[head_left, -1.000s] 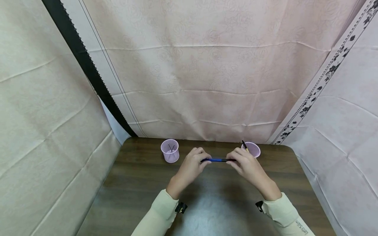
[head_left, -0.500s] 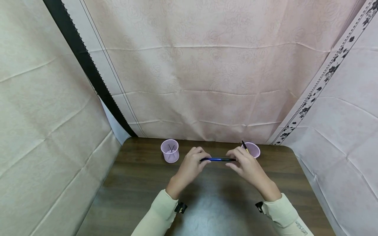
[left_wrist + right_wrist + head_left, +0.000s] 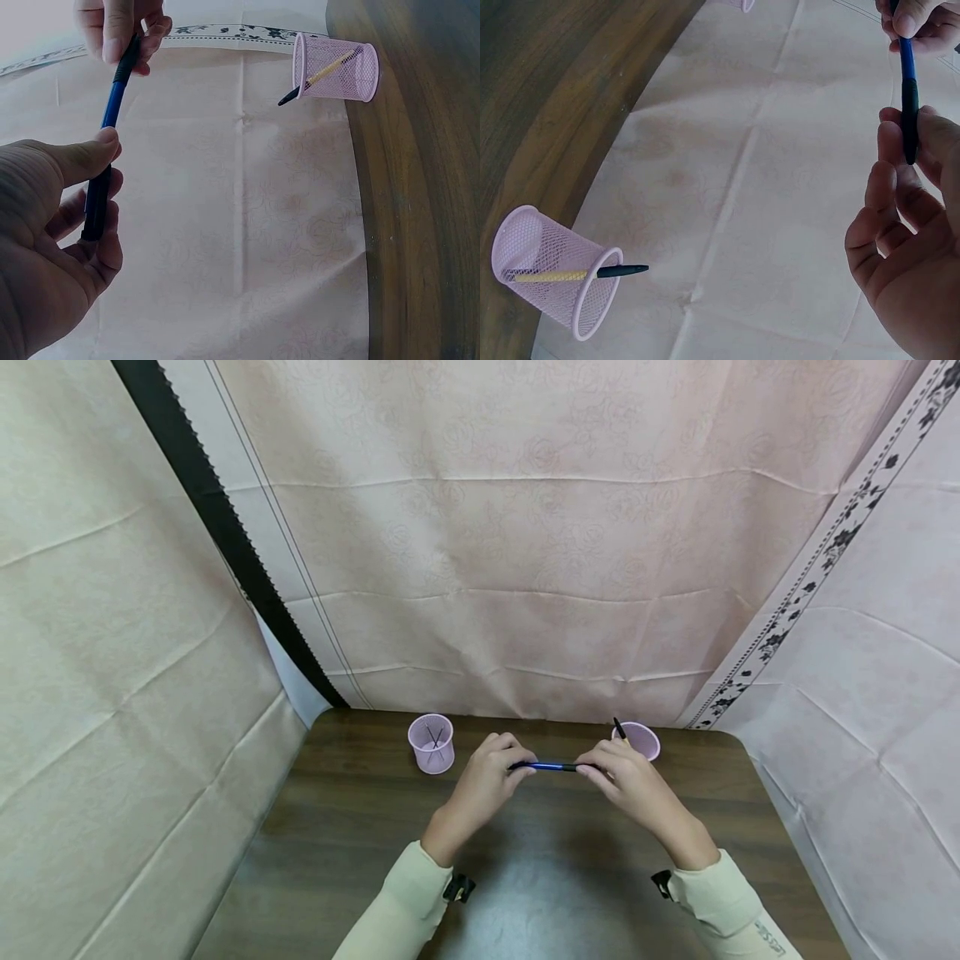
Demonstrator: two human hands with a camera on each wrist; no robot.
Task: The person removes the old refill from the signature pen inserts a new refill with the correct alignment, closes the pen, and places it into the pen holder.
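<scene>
A blue pen with a black grip section (image 3: 553, 767) is held level above the table between both hands. My left hand (image 3: 487, 777) pinches one end with thumb and fingers; in the left wrist view its thumb presses on the blue barrel (image 3: 112, 109). My right hand (image 3: 630, 785) pinches the black grip end; in the right wrist view thumb and fingertips lie on either side of the grip (image 3: 909, 120). Just behind the right hand stands a pink mesh pen cup (image 3: 647, 742) holding a yellow pen with a black end (image 3: 622, 271).
Left of the left hand stands a second pink mesh cup (image 3: 442, 762) with thin dark strokes crossing inside, too small to identify. The brown wooden table (image 3: 525, 885) ends against a pale cloth backdrop (image 3: 525, 635), with cloth on both sides too.
Half a second ago the right thumb was apart from the pen; now the right hand pinches the black end again. The left hand and both cups have stayed put.
</scene>
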